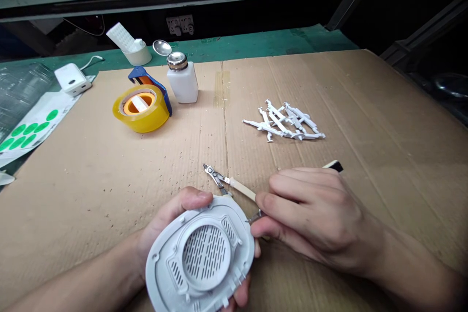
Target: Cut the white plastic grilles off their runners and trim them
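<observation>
My left hand (pixel 171 224) is closed around a white oval plastic cover (pixel 201 256) with a round slotted grille, held near the front edge of the cardboard. My right hand (pixel 314 214) is curled just right of the cover, pinching a small metal tool tip (pixel 255 216) against the cover's right rim. Small cutting pliers (pixel 219 179) with pale handles lie on the cardboard just beyond, partly under my right hand, the jaws pointing left. A pile of several white plastic offcuts (pixel 285 124) lies farther back on the right.
A cardboard sheet (pixel 109 180) covers the green bench. At the back left are a yellow tape roll (pixel 141 107) in a blue dispenser, a white pump bottle (pixel 183 80) with a metal top, a white cup (pixel 137 53), a white box (pixel 72 78) and a sheet of green stickers (pixel 29 129).
</observation>
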Tool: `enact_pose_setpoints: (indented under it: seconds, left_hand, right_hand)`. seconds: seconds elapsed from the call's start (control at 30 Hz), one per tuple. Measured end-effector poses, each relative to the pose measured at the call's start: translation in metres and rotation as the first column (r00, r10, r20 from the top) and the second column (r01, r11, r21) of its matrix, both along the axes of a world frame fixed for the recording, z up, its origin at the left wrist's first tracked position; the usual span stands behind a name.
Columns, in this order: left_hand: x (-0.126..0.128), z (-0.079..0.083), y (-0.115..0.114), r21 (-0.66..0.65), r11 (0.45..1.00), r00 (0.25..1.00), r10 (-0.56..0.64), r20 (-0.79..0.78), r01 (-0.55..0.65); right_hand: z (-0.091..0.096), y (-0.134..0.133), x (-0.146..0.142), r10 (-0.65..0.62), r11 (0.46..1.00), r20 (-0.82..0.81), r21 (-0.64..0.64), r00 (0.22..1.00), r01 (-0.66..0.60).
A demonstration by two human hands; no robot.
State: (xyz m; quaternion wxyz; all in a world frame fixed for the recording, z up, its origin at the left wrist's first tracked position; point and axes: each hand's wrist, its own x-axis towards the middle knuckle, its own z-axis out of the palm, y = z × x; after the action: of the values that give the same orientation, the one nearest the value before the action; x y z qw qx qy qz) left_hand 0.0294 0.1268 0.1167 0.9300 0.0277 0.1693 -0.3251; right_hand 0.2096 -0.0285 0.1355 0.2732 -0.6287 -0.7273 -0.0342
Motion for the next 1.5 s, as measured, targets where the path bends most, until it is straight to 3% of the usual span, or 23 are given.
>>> enact_pose_setpoints:
  seconds: [0.37,0.73,0.9,1.23,1.37,1.5]
  left_hand:
    - [0.000,-0.003,0.002,0.000,0.999,0.999,-0.042,0.011,0.042]
    - [-0.001,0.003,0.000,0.095,0.994,0.999,-0.047,-0.018,0.048]
    - [-0.004,-0.002,-0.002,0.021,1.000,0.999,0.003,0.042,-0.003]
    - [0.000,-0.010,-0.002,0.020,1.000,0.991,-0.020,0.130,0.018]
    - [0.000,-0.011,-0.002,0.124,0.989,0.991,-0.090,0.097,0.078]
    - [-0.001,-0.008,-0.001,0.182,0.983,0.983,-0.071,0.168,0.040]
  right_hand:
    - [-0.001,0.003,0.000,0.040,0.999,-0.064,0.000,0.997,-0.040]
    - [0.004,0.006,0.000,0.085,0.996,-0.046,0.010,0.995,-0.085]
    - [0.010,0.005,0.001,0.057,0.998,-0.261,0.027,0.964,-0.052]
    - [0.012,0.009,-0.008,-0.168,0.981,-0.415,-0.162,0.894,0.109]
    - [0.011,0.016,-0.009,-0.259,0.966,-0.365,-0.090,0.894,0.242]
    - [0.007,0.017,0.002,-0.388,0.915,-0.273,0.004,0.880,0.404]
